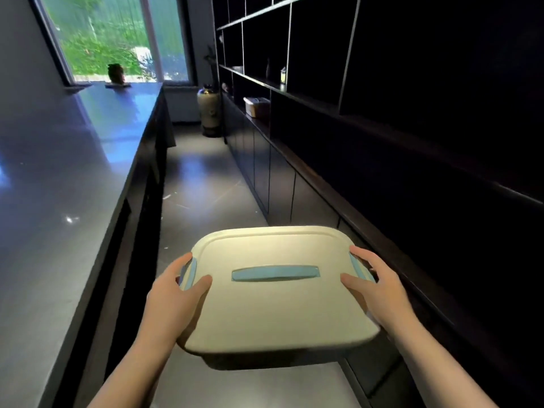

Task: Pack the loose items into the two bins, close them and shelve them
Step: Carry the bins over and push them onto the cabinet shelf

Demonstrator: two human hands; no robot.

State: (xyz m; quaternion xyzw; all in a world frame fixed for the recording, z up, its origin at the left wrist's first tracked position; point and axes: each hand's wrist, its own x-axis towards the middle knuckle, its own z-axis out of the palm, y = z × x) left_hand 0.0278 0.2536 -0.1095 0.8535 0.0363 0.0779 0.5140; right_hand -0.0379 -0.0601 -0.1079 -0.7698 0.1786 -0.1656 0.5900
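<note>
Gripping a closed cream bin from both sides, the person carries it in the air above the grey floor, in the aisle between the counter and the shelving. The left hand clamps the bin's left edge, thumb lying on the lid and fingers wrapped over the pale blue side latch. The right hand clamps the opposite edge the same way, thumb on the lid, fingers curled over the other blue latch. Between the two hands, a flat blue carry handle lies recessed in the middle of the lid. That makes two latches and one handle on this bin.

Left of the bin runs a long glossy dark countertop. Right of it stands a dark shelving unit with cabinet doors below and open compartments above. Farther along that unit, well beyond the held bin, a second pale bin sits in a lower open compartment. Past it a tall vase stands on the floor, and behind that a window shows greenery.
</note>
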